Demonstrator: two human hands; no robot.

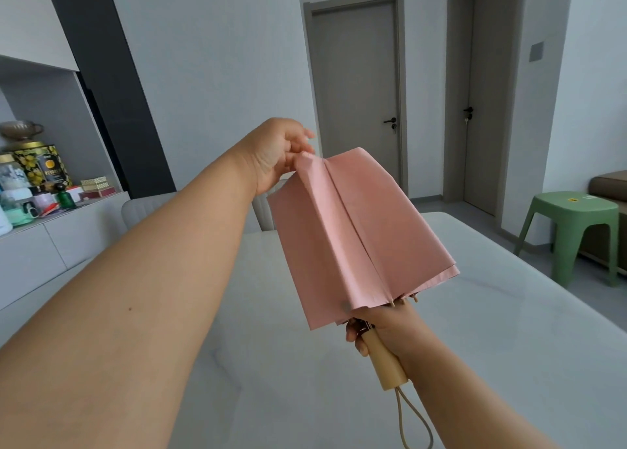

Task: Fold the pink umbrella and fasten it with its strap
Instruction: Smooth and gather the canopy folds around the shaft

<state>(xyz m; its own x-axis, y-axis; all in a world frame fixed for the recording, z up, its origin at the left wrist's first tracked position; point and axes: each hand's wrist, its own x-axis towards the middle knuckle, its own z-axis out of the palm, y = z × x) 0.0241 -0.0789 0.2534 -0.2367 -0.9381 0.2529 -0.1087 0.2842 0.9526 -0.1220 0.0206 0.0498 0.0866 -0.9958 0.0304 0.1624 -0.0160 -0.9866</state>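
Left hand (276, 155) pinches the pink umbrella (356, 231) canopy's top fold; right hand (386, 326) curls round its wooden handle (385, 363).

There are 2 hands: the left hand (276, 153) and the right hand (383, 323), with 1 pink umbrella (359, 235) between them. Behind the hands stand 2 grey doors (356, 92), and 1 green stool (573, 231) sits right of the right hand.

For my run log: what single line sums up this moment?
left hand: pinches canopy tip | right hand: grips wooden handle | pink umbrella: collapsed, unwrapped
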